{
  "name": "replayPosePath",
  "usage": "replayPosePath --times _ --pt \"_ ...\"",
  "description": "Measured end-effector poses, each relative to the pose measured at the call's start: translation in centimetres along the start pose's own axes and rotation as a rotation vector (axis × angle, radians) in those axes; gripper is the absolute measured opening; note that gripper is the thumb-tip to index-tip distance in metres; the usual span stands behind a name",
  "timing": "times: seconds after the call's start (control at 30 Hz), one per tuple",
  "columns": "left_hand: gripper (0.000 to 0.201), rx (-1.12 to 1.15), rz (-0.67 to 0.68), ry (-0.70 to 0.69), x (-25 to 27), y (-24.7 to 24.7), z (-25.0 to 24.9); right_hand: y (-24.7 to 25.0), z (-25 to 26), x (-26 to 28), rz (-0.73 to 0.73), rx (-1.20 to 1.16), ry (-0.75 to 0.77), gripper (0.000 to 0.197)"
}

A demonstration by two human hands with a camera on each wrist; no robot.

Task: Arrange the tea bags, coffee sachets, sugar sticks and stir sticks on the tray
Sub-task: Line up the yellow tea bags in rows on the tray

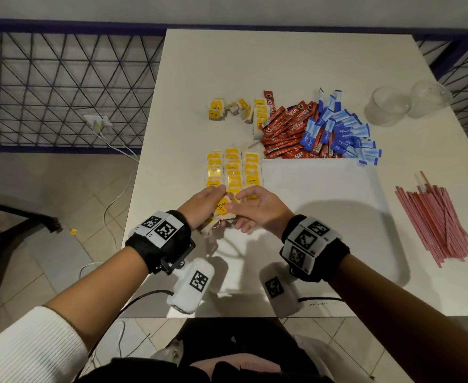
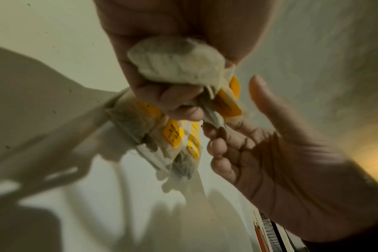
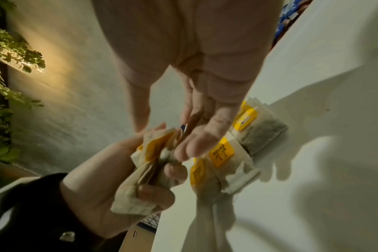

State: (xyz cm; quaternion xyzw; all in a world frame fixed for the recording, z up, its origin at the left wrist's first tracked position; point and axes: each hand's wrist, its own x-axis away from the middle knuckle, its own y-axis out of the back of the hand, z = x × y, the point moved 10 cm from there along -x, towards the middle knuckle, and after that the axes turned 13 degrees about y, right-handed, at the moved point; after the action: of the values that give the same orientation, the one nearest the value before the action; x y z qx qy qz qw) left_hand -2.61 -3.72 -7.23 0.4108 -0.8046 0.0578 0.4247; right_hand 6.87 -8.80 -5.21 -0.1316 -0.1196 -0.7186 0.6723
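My left hand (image 1: 204, 203) grips a bunch of tea bags (image 1: 221, 210) with yellow tags, held low over the table's front left. The bunch (image 2: 179, 63) fills the palm in the left wrist view. My right hand (image 1: 255, 208) is beside it with fairly straight fingers. Its fingertips (image 3: 190, 148) touch the bunch (image 3: 153, 150) while the thumb stands apart. Other tea bags (image 1: 233, 172) lie in three columns just beyond the hands, left of the white tray (image 1: 324, 211). Red coffee sachets (image 1: 285, 128) and blue sugar sticks (image 1: 343, 131) are heaped behind the tray. Pink stir sticks (image 1: 434, 217) lie to its right.
A few loose tea bags (image 1: 227, 109) sit further back on the white table (image 1: 282, 64). Two clear plastic cups (image 1: 387, 106) stand at the back right. A dark wire railing (image 1: 61, 87) and cables on the floor are left of the table.
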Motion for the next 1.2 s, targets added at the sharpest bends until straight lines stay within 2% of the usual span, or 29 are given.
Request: replayPosePath --times 0.13,0.2,0.27,0.37,0.5,0.57,0.63,0.67,0.77,0.83,0.9,0.93,1.03,1.2 --pt "0.041 0.184 0.117 0.061 -0.2 -1.5 -0.4 1.5 -0.6 0.0 -0.016 0.117 -0.040 0.025" --pt "0.043 0.163 0.084 0.073 -0.2 -1.6 -0.3 1.8 -0.7 0.1 0.011 0.186 -0.048 0.027" --pt "0.045 0.114 0.065 0.065 0.0 -1.7 -0.4 2.0 -0.1 0.2 0.014 0.206 0.013 0.018" --pt "0.045 0.204 0.131 0.077 0.0 -2.6 -0.3 2.4 0.8 0.3 -0.033 0.118 0.100 0.013" --pt "0.050 0.341 0.250 0.073 0.5 -3.5 -0.5 3.6 1.5 0.0 -0.109 0.032 0.134 0.013" --pt "0.060 0.311 0.250 0.059 0.8 -3.3 -0.6 4.1 1.6 -0.2 -0.133 -0.022 0.141 0.012" --pt "0.083 0.239 0.235 0.041 1.3 -3.3 -0.6 4.5 1.7 -0.2 -0.156 -0.093 0.137 0.011" --pt "0.084 0.206 0.223 0.016 1.5 -3.2 -0.7 4.7 1.7 -0.2 -0.164 -0.117 0.136 0.011" --pt "0.044 0.132 0.163 -0.056 1.7 -2.7 -1.2 4.9 2.0 -0.2 -0.172 -0.129 0.142 0.014" --pt "0.031 0.107 0.156 -0.103 1.7 -2.7 -1.0 5.0 2.0 -0.2 -0.183 -0.119 0.140 0.015" --pt "0.007 0.136 0.177 -0.124 1.9 -3.0 -0.9 5.2 1.7 -0.2 -0.199 -0.137 0.126 0.016" --pt "0.005 0.131 0.182 -0.133 2.0 -3.1 -0.9 5.3 1.5 -0.2 -0.206 -0.144 0.119 0.016" --pt "0.017 0.102 0.163 -0.144 1.9 -3.3 -0.7 5.6 1.0 -0.1 -0.214 -0.131 0.102 0.015" --pt "0.015 0.093 0.092 -0.105 1.3 -2.3 0.7 6.1 -0.5 0.2 -0.198 -0.083 0.051 0.016"
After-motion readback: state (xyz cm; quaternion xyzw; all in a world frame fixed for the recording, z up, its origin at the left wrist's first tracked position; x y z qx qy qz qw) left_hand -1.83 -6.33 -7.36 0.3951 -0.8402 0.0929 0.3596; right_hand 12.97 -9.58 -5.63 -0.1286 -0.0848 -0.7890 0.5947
